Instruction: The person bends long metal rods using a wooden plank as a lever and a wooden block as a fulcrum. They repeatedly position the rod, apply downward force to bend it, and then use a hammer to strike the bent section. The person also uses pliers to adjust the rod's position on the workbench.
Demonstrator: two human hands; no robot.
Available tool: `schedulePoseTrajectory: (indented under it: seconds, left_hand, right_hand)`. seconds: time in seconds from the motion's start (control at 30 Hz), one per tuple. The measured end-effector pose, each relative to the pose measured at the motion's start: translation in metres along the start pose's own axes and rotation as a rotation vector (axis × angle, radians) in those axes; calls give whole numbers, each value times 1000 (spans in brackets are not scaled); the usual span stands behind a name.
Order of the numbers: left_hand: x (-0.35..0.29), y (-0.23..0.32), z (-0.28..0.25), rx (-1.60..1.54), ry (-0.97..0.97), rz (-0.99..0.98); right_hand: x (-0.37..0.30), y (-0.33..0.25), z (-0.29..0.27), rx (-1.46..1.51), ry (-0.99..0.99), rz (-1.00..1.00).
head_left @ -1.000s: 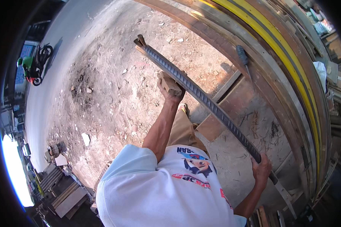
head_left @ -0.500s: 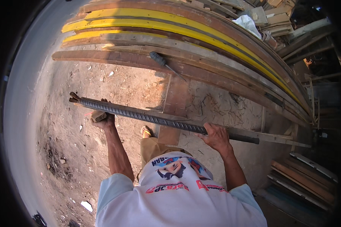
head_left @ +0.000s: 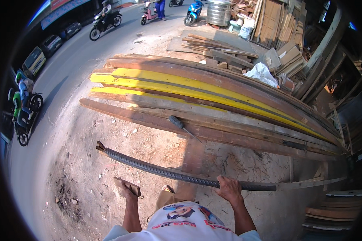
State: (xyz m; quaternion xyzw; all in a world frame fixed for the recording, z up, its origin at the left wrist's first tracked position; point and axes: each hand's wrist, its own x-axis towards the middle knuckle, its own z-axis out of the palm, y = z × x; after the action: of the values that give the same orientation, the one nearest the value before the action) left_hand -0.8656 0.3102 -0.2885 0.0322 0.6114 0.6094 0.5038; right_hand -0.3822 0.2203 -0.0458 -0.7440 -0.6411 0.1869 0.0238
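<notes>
My right hand [head_left: 229,188] is closed around the right part of a long dark pry bar [head_left: 161,172], ribbed like rebar, with a forked claw at its left end. The bar lies along a narrow wooden beam [head_left: 285,185], mostly hidden under it. My left hand [head_left: 129,197] is away from the bar, below its left half, and grips a small flat wooden block [head_left: 128,185]. Beyond the bar, a dark-handled screwdriver [head_left: 177,121] rests on a reddish-brown beam [head_left: 149,121], its shaft pointing right and toward me.
Long planks, some with yellow faces [head_left: 149,83], lie side by side ahead. Scrap wood [head_left: 225,56] and a white sack [head_left: 261,74] are behind them. More boards [head_left: 334,211] are stacked at right. A road [head_left: 72,66] with motorbikes runs along the left.
My left hand has left the bar and moved down and away from it with the wooden block. My right hand keeps its grip. The view has tilted up, showing the road.
</notes>
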Motion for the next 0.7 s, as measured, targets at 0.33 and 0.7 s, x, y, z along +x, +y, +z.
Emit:
schedulePoseTrajectory:
  seconds: [0.33,0.7]
  left_hand:
    - [-60,99,47,93,-23,361]
    - [-71,143,74,470,-240,307]
  right_hand:
    - [16,4,-3,-73,53,-49]
    - [9,-8,5,-149,55,-68]
